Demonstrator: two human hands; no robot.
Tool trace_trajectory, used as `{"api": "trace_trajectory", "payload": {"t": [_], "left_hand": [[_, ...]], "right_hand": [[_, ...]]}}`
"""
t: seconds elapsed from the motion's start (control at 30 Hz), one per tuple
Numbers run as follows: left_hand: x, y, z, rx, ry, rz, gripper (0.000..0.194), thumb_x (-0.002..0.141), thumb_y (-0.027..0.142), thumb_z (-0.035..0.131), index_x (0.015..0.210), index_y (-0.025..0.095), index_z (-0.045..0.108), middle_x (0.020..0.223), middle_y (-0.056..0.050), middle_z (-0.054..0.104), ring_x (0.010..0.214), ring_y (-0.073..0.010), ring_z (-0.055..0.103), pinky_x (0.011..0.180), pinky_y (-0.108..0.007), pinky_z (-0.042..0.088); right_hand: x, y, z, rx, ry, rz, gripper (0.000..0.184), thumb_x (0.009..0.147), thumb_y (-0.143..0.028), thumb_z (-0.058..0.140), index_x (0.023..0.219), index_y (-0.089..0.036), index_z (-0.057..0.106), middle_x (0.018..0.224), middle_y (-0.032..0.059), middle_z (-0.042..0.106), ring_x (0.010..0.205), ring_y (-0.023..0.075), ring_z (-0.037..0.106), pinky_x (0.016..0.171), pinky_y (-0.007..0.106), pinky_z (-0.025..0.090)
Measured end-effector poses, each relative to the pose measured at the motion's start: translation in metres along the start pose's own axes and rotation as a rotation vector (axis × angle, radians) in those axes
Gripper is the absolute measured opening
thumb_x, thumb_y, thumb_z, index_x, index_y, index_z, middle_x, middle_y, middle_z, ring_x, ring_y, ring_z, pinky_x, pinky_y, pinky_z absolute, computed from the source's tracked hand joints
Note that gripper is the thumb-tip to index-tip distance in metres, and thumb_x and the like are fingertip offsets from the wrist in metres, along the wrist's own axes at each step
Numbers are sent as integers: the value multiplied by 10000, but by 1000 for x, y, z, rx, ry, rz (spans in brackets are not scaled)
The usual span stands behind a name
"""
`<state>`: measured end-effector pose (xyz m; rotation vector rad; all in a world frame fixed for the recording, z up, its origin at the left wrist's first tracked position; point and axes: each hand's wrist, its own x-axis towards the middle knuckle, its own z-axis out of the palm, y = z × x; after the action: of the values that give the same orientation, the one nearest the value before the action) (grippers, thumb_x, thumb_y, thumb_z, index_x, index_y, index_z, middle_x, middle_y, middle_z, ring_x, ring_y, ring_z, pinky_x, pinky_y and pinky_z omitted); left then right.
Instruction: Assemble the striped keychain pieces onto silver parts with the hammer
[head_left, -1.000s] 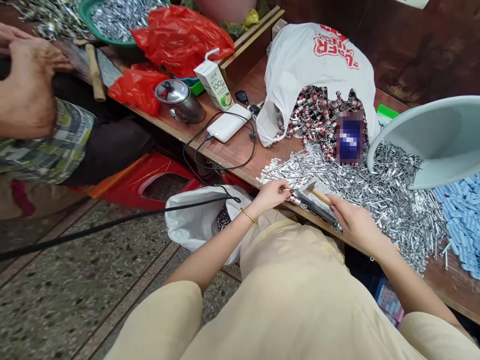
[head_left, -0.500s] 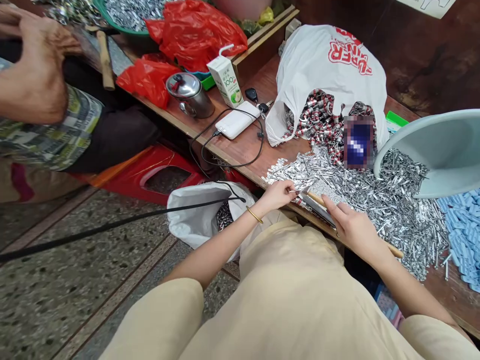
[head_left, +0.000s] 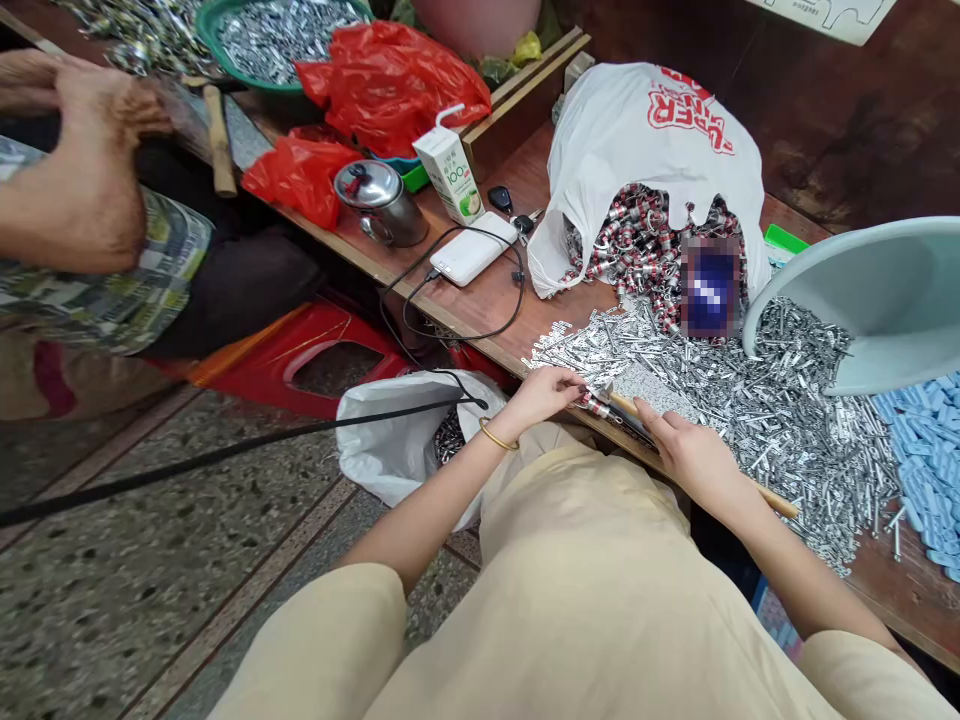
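My left hand (head_left: 546, 392) pinches a small red and silver metal piece (head_left: 596, 405) against the table's front edge. A small hammer with a wooden handle (head_left: 626, 407) is gripped by my right hand (head_left: 694, 458), its head down by that piece. Both hands work beside a wide heap of small silver metal parts (head_left: 750, 390). Behind the heap a white plastic bag (head_left: 645, 140) spills red and silver pieces.
A pale blue basin (head_left: 877, 300) and blue plastic parts (head_left: 926, 450) lie at right. A power bank with cable (head_left: 472, 250), drink carton (head_left: 450, 175), steel mug (head_left: 382, 205) and red bags (head_left: 390, 85) sit further left. Another person's hand (head_left: 75, 170) is at far left. A white bag (head_left: 405, 430) hangs below the table.
The hammer has come down from a raised position onto the piece at the table edge. My left hand stays pinching that piece. The view has shifted slightly.
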<state>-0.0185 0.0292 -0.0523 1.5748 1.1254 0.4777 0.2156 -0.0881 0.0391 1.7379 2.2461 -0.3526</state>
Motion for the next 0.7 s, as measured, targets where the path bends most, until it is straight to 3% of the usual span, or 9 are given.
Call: {"api": "trace_trajectory", "payload": {"t": [0.17, 0.3, 0.43, 0.57, 0.7], "left_hand": [[-3, 3, 6, 69, 90, 37, 198, 745, 220, 616, 816, 180, 796, 750, -26, 766, 714, -194, 679, 670, -259, 496], [-3, 8, 8, 121, 94, 73, 185, 747, 199, 605, 767, 184, 789, 691, -13, 735, 673, -183, 648, 662, -258, 467], [-3, 9, 8, 124, 82, 87, 186, 755, 200, 597, 767, 186, 783, 691, -8, 729, 659, -177, 633, 654, -257, 455], [-2, 10, 7, 136, 76, 83, 176, 761, 196, 598, 756, 180, 774, 688, -9, 726, 657, -175, 635, 656, -258, 459], [-7, 15, 5, 109, 74, 96, 185, 764, 172, 589, 801, 178, 770, 695, -11, 722, 646, -167, 637, 644, -252, 471]], "right_hand": [[-9, 4, -8, 29, 45, 31, 583, 1029, -218, 358, 1606, -298, 335, 964, 73, 670, 671, 180, 633, 592, 277, 389], [-11, 1, -10, 8, 88, 27, 592, 1032, -224, 343, 1619, -299, 306, 943, 76, 654, 686, 193, 632, 576, 284, 374], [-6, -3, -5, 5, 26, -1, 610, 1010, -195, 386, 1609, -291, 321, 924, 68, 656, 675, 189, 627, 576, 284, 383], [-7, -6, -6, -11, 75, 14, 617, 1018, -210, 384, 1621, -297, 286, 957, 79, 658, 683, 187, 631, 573, 280, 373], [-5, 0, 3, -9, 96, -13, 570, 1024, -225, 400, 1589, -294, 371, 893, 63, 655, 652, 176, 605, 566, 280, 353]]}}
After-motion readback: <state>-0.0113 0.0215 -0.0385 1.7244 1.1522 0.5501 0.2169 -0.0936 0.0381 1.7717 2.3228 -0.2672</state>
